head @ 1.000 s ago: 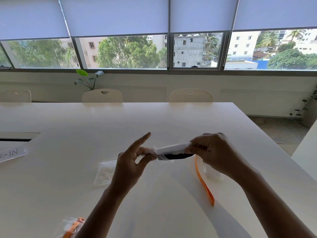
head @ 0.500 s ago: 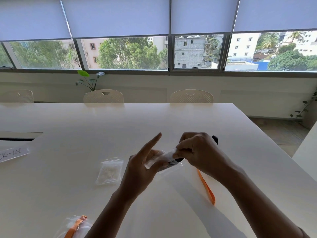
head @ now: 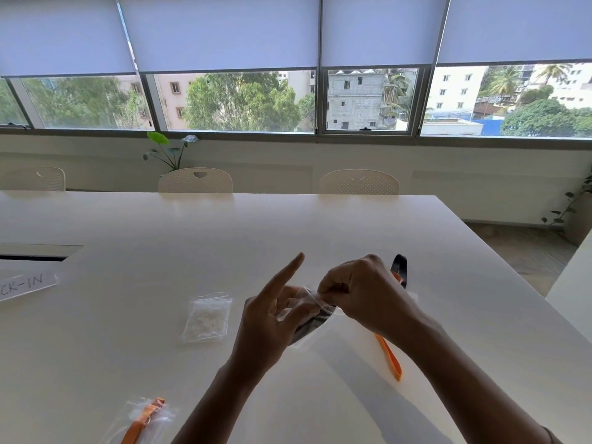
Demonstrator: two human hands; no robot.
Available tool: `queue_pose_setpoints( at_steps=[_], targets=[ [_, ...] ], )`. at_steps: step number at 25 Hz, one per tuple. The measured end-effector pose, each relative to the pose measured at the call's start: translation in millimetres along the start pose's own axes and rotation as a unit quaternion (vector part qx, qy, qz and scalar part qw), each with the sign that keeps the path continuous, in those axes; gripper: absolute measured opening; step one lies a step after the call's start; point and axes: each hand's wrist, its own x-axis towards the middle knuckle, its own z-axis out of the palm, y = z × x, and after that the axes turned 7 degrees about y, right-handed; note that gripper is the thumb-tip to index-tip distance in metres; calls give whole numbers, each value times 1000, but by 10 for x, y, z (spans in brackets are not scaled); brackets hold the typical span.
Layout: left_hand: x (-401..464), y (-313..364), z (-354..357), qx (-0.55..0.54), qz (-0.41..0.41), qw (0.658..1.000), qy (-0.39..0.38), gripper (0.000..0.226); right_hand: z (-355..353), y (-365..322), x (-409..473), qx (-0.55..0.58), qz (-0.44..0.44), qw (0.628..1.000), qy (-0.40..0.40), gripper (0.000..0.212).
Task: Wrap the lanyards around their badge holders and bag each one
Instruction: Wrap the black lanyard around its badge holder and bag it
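Big windows with pale roller blinds [head: 224, 30] pulled halfway down fill the back of the room, and green trees and buildings show outside. Three white chairs [head: 195, 181] stand behind a long white table [head: 160, 238].

Above the table, the left hand [head: 272, 318] holds a small clear plastic bag [head: 307, 322]. Its thumb and lower fingers pinch the bag, and its first finger sticks straight up. The right hand [head: 365, 293] is closed, pinching the top edge of the same bag. Something dark sits inside the bag, but the hands hide most of it, so it is hard to tell what it is. A black strap loop [head: 400, 267] pokes up behind the right hand.

A long orange lanyard [head: 389, 360] lies on the table under the right wrist. The arm covers its top part.

Left of the hands lies a little clear bag with white bits inside [head: 206, 318]. The bits are too small to make out.

At the bottom edge, another clear bag with an orange lanyard in it [head: 144, 421] is cut off by the picture. At the far left, a white paper sign [head: 25, 285] is cut off too, and only "CK-IN" shows. A green plant [head: 169, 152] stands by the window.
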Motion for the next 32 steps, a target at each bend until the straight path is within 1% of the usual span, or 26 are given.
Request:
queue_pose_setpoints(
  at_steps=[3,5,6,7,8,9,10,12,13,15,17,19,22,26,29,32],
  targets=[
    [-41,-6,-31,-15,-26,999,25,78,58,50,-51,48,34,998,15,10],
    [-67,-16,-89,-35,-46,997,42,80,105,71,-104,81,56,993,66,15],
    [-77,-20,-124,-42,-56,996,47,80,140,87,-141,96,70,989,85,23],
    [-89,-22,-161,-48,-65,995,50,79,190,102,-184,110,90,986,85,36],
    [-104,-24,-198,-56,-76,994,53,79,261,110,-231,123,118,983,69,47],
    [-120,-34,-241,-64,-87,993,55,79,351,112,-281,137,147,979,45,51],
    [-136,-48,-288,-73,-100,991,57,79,452,110,-330,153,172,973,25,44],
    [-180,-104,-412,-83,-130,986,65,78,674,101,-410,188,199,962,19,14],
    [-214,-144,-500,-88,-149,983,69,77,782,83,-447,204,204,957,14,6],
    [-295,-224,-698,-80,-188,976,70,73,986,25,-517,223,215,951,-3,9],
    [-400,-315,-928,-69,-234,967,70,60,1186,-82,-561,235,238,942,-31,13],
    [-512,-410,-1146,-78,-284,953,72,46,1414,-204,-609,258,284,921,-68,14],
    [-673,-564,-1418,-15,-319,944,84,35,1754,-417,-645,309,356,875,-113,19],
    [-807,-724,-1725,126,-311,938,85,31,2131,-716,-615,343,414,828,-159,24],
    [-877,-837,-1903,214,-303,926,74,35,2372,-893,-602,351,449,799,-194,23],
    [-912,-921,-1998,281,-305,908,58,35,2566,-979,-630,335,478,784,-209,25]
  ],
)
